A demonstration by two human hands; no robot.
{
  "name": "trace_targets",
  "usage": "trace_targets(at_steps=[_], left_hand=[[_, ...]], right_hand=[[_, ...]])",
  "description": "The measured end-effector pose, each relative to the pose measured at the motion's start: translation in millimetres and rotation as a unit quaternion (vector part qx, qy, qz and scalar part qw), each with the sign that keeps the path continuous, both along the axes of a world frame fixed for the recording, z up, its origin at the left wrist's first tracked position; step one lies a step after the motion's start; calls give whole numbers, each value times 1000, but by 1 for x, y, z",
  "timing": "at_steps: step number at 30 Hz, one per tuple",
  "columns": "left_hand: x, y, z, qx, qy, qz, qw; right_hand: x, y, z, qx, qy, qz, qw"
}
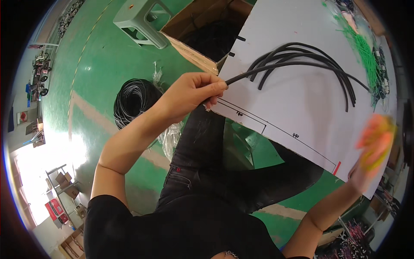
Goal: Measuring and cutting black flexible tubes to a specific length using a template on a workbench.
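Observation:
My left hand [196, 93] pinches a black cable [293, 64] near one end, at the left edge of the white work board. From those fingers the cable arcs over the board toward the right. Several cut lengths of black cable [297, 48] lie bowed beneath and beyond it. Over the board's right side, my right hand [373, 144] is smeared by motion. Its fingers seem closed around something yellow, too blurred to name.
The white board [280, 105] carries drawn lines and a red mark. Green ties [364, 49] lie at its far right. A cardboard box [189, 49] with dark cables stands beyond my left hand. A black coil [136, 99] and a pale green stool [144, 21] are on the floor.

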State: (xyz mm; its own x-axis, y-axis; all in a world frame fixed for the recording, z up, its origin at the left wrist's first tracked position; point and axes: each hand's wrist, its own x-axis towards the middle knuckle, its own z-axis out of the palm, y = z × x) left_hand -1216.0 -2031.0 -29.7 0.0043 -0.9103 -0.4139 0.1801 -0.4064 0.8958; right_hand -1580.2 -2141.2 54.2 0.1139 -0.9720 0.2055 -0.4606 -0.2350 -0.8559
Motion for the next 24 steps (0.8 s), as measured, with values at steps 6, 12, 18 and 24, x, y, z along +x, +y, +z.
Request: trace_targets(at_steps=[6, 12, 18, 24], left_hand=[[-8, -4, 7, 16, 20, 3, 1000], [-13, -11, 17, 22, 23, -4, 999], [-10, -12, 18, 28, 20, -15, 999], [-9, -12, 22, 35, 7, -34, 999]], right_hand=[[104, 70, -56, 441, -58, 372, 815], [126, 58, -65, 476, -74, 389, 785], [133, 48, -61, 469, -43, 412, 781], [131, 46, -60, 433, -28, 423, 795]])
